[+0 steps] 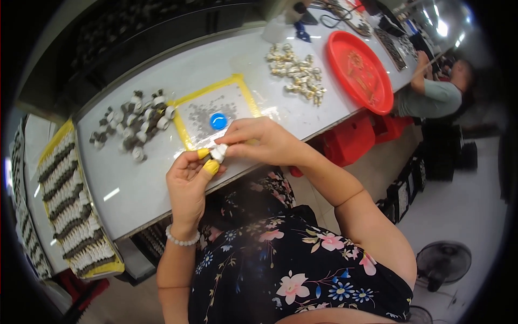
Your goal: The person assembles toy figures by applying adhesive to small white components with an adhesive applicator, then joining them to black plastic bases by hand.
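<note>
Nearest, the left hand (189,181) is cupped palm-up at the near tabletop (135,189) edge, yellow-capped fingers (211,167) closed on the base of a small white fitting (218,153), evidently to steady it. The right hand (259,141) comes in from the right, its fingers pinched on the top of the same fitting, so the piece sits between both hands just above the tabletop edge. Just beyond lies a yellow-edged mat (216,116) carrying tiny grey parts and a blue cap (218,121), within easy reach. Left of it sits a heap of grey-and-white fittings (132,124); at far left, a tray of rowed pieces (70,205). Farther right, a pile of brass-and-white fittings (297,73), then a red round tray (360,71). Farthest, another person (437,89) is seated at the tabletop.
</note>
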Demonstrator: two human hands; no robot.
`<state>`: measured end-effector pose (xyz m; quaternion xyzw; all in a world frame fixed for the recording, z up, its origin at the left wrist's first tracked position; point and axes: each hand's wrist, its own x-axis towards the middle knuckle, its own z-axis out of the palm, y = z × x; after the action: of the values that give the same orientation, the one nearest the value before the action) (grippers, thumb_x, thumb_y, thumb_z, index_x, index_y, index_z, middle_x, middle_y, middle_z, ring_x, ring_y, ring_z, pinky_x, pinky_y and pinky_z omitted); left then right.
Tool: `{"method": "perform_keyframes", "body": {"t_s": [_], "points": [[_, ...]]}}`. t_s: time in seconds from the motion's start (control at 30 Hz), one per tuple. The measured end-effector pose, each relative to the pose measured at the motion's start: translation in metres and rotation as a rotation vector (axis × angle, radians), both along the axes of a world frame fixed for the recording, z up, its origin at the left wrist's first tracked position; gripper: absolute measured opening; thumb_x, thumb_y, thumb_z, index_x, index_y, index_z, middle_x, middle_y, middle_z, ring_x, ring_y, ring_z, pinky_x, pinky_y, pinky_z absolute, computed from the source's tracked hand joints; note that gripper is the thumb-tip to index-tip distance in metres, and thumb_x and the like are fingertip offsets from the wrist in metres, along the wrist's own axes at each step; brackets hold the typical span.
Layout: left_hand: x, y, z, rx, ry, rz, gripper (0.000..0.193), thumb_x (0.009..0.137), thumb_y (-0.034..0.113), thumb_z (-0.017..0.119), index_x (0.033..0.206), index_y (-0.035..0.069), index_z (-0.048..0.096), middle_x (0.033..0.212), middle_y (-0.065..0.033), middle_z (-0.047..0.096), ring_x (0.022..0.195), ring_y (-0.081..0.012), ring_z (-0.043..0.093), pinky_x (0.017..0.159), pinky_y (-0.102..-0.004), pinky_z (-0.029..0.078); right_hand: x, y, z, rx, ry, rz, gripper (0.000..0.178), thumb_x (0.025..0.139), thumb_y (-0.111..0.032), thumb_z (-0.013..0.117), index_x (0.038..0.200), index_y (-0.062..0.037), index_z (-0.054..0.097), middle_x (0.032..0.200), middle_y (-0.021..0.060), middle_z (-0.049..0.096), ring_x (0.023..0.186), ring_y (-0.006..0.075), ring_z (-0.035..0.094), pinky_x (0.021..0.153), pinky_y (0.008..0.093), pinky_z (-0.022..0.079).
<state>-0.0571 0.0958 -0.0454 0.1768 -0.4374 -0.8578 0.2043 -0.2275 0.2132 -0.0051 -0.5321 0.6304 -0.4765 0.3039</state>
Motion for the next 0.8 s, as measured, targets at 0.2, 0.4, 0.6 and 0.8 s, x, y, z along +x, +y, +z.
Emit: {"method": "perform_keyframes", "body": {"t_s": [0.2,0.4,0.6,0.8], "points": [[0.056,-0.02,0.002,-0.54,-0.166,0.347,0.024,0.082,-0.008,0.06,0.106,-0.006,0.054,0.101,-0.0104,0.06,0.089,-0.0148,0.059,0.08,-0.0259,0.048,-0.044,0.05,0.005,-0.036,0.532,-0.5,0.017,0.078,-0.006,0.065,0.094,0.0,0.066,0.089,0.0124,0.063,0.083,0.0232,0.061,0.075,0.0311,0.048],[0.114,-0.049,0.0,-1.257,-0.751,0.71,0.021,0.078,-0.006,0.064,0.098,-0.005,0.059,0.091,-0.0087,0.06,0.078,-0.0161,0.055,0.076,-0.0278,0.045,-0.087,0.076,-0.008,0.1,0.897,-0.726,0.019,0.073,-0.009,0.068,0.09,-0.0018,0.063,0.087,0.0137,0.062,0.088,0.0322,0.056,0.076,0.0391,0.045],[0.101,-0.059,0.009,-1.504,-0.736,0.8,0.027,0.073,-0.002,0.068,0.098,-0.004,0.058,0.094,-0.0143,0.059,0.089,-0.0286,0.056,0.079,-0.0351,0.046,-0.08,0.069,-0.009,0.053,0.8,-0.76,0.025,0.077,-0.003,0.066,0.102,-0.0009,0.063,0.086,0.009,0.063,0.079,0.0182,0.057,0.071,0.029,0.045],[0.052,-0.059,0.027,-1.612,-0.602,0.585,0.034,0.073,0.002,0.068,0.104,-0.003,0.057,0.1,-0.0157,0.058,0.093,-0.031,0.054,0.081,-0.0381,0.044,-0.031,0.037,-0.001,0.096,0.221,-0.311,0.023,0.081,-0.008,0.063,0.103,-0.0035,0.066,0.086,0.0051,0.062,0.072,0.0128,0.054,0.064,0.0246,0.042]]}}
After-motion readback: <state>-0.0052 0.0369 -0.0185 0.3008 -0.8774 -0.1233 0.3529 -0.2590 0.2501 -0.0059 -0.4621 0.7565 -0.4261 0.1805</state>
